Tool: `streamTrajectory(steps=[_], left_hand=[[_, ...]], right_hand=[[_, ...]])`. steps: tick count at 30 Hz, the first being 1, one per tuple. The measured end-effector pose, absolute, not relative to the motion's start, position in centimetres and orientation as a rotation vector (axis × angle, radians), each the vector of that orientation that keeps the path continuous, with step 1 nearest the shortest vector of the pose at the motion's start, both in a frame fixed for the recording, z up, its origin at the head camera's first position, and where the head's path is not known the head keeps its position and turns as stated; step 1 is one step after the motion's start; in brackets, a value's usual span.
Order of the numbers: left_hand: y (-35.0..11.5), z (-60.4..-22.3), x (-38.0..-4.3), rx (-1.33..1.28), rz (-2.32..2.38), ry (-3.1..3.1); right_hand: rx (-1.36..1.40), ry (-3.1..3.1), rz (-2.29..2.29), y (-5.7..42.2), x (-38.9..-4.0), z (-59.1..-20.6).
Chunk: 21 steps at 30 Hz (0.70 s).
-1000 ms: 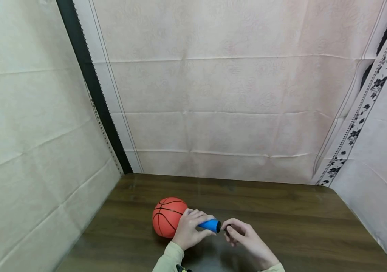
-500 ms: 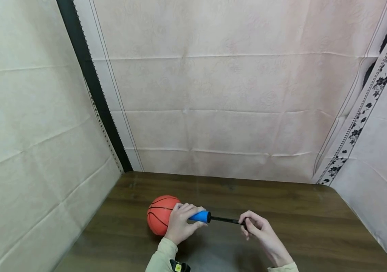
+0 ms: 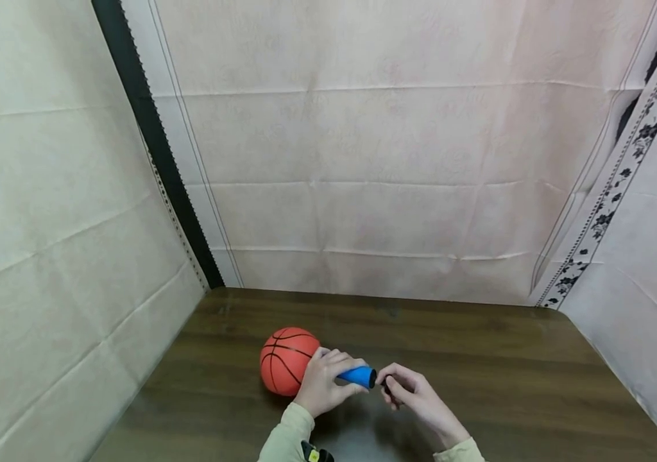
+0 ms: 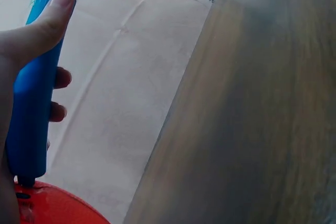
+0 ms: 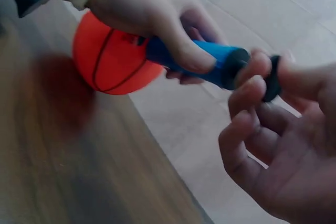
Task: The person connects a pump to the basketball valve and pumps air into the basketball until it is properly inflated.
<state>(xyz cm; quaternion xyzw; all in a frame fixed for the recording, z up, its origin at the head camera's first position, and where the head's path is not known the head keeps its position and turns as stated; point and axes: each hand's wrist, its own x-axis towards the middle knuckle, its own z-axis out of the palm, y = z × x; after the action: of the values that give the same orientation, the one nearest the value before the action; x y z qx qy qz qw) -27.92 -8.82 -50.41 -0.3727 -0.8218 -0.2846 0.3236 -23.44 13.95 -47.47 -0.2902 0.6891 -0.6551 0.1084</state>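
Note:
An orange-red basketball (image 3: 283, 360) with black lines sits on the table, left of both hands. My left hand (image 3: 325, 383) grips the blue barrel of a hand pump (image 4: 32, 103), whose black end meets the ball in the left wrist view. Just right of the barrel, my right hand (image 3: 418, 399) pinches the pump's black handle (image 5: 272, 78) between thumb and fingers. The handle stands close to the barrel's black end cap, so little of the rod shows. Where the needle enters the ball cannot be seen.
A brown wood-grain table (image 3: 507, 378) lies beneath the hands. Pale cloth walls (image 3: 363, 160) close it in at the back and both sides. A black device (image 3: 315, 453) is strapped at the left sleeve.
Half a second ago the black rod was drawn far out to the right; now the right hand has brought the handle back close to the barrel. The ball and left hand have shifted slightly right.

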Motion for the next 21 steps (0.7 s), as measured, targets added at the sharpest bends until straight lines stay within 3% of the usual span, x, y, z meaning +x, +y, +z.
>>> streamTrajectory(steps=[5, 13, 21], left_hand=[[-9.3, -50.1, -27.8, -0.987, -0.747, -2.158], [-10.2, -49.1, -27.7, -0.864, -0.765, -2.212], [-9.2, -49.6, -27.7, -0.798, -0.685, -2.140]], right_hand=[[-0.740, 2.037, -1.847, 15.4, -23.1, -46.4], [-0.888, 2.034, -2.006, 18.2, -22.6, -45.4], [-0.916, 1.877, -2.131, 15.2, -23.6, -47.1]])
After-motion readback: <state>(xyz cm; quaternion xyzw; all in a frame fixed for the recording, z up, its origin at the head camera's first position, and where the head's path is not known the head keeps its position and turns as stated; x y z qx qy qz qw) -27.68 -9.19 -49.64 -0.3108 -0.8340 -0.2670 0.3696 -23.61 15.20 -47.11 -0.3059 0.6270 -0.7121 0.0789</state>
